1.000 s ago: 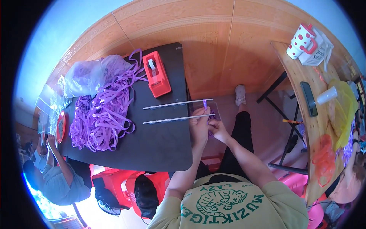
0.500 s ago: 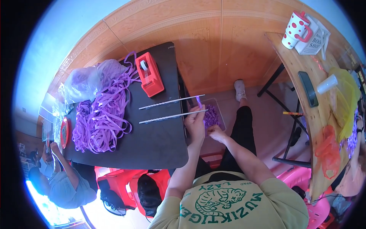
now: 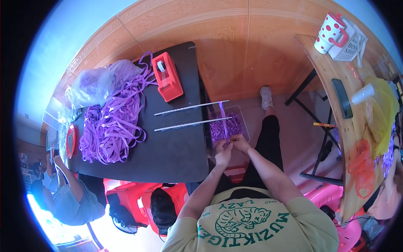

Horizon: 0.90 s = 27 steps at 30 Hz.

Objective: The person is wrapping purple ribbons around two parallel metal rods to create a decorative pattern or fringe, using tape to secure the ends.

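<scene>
Pinching a short purple ribbon strip (image 3: 223, 119) between them, the left hand (image 3: 222, 152) and right hand (image 3: 240, 143) meet just off the near edge of the black tabletop (image 3: 176, 147), fingers closed on the strip's lower end while it stands up over a clear box (image 3: 243, 122) of purple pieces on the floor. Two long pale rods (image 3: 191, 115) lie side by side on the tabletop, their right ends reaching past its edge near the strip. Farther left sit a red tape dispenser (image 3: 168, 80) and a big heap of purple ribbon (image 3: 113, 122), with a clear plastic bag (image 3: 90, 86) beyond it.
</scene>
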Motion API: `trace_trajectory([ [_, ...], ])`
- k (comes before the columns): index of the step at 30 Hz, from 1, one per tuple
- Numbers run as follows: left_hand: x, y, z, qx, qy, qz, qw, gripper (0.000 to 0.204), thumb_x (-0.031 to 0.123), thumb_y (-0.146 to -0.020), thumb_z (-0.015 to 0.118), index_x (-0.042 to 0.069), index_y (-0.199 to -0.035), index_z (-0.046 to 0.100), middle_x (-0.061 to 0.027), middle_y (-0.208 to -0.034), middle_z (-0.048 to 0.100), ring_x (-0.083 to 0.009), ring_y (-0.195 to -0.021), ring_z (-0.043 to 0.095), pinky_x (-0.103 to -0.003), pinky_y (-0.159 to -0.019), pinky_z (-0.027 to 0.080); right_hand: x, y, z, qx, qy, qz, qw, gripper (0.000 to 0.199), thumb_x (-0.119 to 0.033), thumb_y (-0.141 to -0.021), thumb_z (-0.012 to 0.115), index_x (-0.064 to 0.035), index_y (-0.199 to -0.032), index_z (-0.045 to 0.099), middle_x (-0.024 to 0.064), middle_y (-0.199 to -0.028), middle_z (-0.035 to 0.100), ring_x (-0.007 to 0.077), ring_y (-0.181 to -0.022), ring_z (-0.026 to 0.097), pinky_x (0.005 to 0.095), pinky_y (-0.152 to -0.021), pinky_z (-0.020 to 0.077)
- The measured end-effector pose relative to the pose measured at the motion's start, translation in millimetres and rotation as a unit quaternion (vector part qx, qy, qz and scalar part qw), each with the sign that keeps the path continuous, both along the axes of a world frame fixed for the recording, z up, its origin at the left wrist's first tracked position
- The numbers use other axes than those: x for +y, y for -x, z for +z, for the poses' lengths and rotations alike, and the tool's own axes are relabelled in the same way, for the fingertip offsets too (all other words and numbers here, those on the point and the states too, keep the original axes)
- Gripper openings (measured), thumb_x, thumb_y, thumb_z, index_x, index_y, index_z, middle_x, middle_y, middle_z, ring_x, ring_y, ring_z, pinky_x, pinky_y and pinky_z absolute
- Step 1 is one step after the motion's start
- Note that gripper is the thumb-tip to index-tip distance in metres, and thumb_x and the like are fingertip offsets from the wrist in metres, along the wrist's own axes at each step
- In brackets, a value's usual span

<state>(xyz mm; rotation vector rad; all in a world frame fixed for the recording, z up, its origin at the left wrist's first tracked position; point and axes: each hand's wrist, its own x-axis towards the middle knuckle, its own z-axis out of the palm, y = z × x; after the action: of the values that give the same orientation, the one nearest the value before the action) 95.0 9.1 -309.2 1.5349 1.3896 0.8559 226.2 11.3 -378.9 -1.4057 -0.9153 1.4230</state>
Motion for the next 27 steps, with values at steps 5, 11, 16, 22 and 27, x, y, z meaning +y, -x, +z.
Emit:
trace_trajectory([
  [5, 9.4, 3.5, -14.4, 0.034, -0.041, -0.007, 0.999, 0.016, 0.014, -0.076, 0.072, 0.0, -0.084, 0.068, -0.0128, -0.085, 0.064, -0.0255, -0.081, 0.061, -0.033, -0.076, 0.048, 3.4, 2.8, -3.1, 0.025, -0.01, 0.015, 1.0, 0.009, 0.0, -0.081, 0.06, 0.0011, -0.084, 0.068, 0.0005, -0.076, 0.064, 0.0079, -0.07, 0.057, 0.0246, -0.063, 0.0467],
  [11, 3.5, -2.2, -15.7, 0.001, -0.017, 0.035, 0.999, 0.018, 0.016, -0.079, 0.07, 0.0, -0.087, 0.069, -0.0131, -0.096, 0.063, -0.023, -0.084, 0.061, -0.031, -0.074, 0.048, 1.5, 1.1, 1.7, 0.022, -0.017, 0.019, 0.999, 0.012, -0.004, -0.081, 0.062, 0.003, -0.088, 0.069, 0.0028, -0.077, 0.066, 0.0095, -0.07, 0.057, 0.0265, -0.064, 0.0469],
  [16, 12.1, -10.6, 27.4, -0.002, -0.102, 0.065, 0.993, 0.016, 0.016, -0.081, 0.069, 0.003, -0.091, 0.07, -0.008, -0.098, 0.061, -0.022, -0.089, 0.061, -0.03, -0.079, 0.047, -2.9, -5.6, -4.7, 0.028, 0.013, 0.017, 0.999, 0.009, -0.005, -0.079, 0.064, 0.0022, -0.081, 0.069, 0.0013, -0.072, 0.063, 0.0086, -0.066, 0.054, 0.0264, -0.059, 0.0433],
  [22, 34.0, -22.5, 125.2, -0.11, -0.093, 0.068, 0.987, 0.015, 0.006, -0.08, 0.069, 0.001, -0.094, 0.07, -0.0058, -0.101, 0.059, -0.0146, -0.092, 0.057, -0.025, -0.08, 0.045, -5.2, -4.8, -5.0, 0.002, 0.011, 0.009, 1.0, 0.01, -0.006, -0.074, 0.064, 0.0013, -0.079, 0.068, 0.002, -0.069, 0.062, 0.009, -0.064, 0.053, 0.0261, -0.059, 0.0417],
  [27, 50.4, -28.1, 158.2, -0.265, -0.167, 0.06, 0.948, 0.011, 0.0, -0.082, 0.066, 0.001, -0.093, 0.07, -0.0061, -0.099, 0.061, -0.0133, -0.095, 0.056, -0.024, -0.081, 0.046, -8.1, -1.6, 3.6, -0.007, 0.002, 0.034, 0.999, 0.012, -0.006, -0.074, 0.063, 0.0013, -0.081, 0.069, 0.0015, -0.07, 0.062, 0.0094, -0.065, 0.053, 0.0266, -0.059, 0.0419],
])
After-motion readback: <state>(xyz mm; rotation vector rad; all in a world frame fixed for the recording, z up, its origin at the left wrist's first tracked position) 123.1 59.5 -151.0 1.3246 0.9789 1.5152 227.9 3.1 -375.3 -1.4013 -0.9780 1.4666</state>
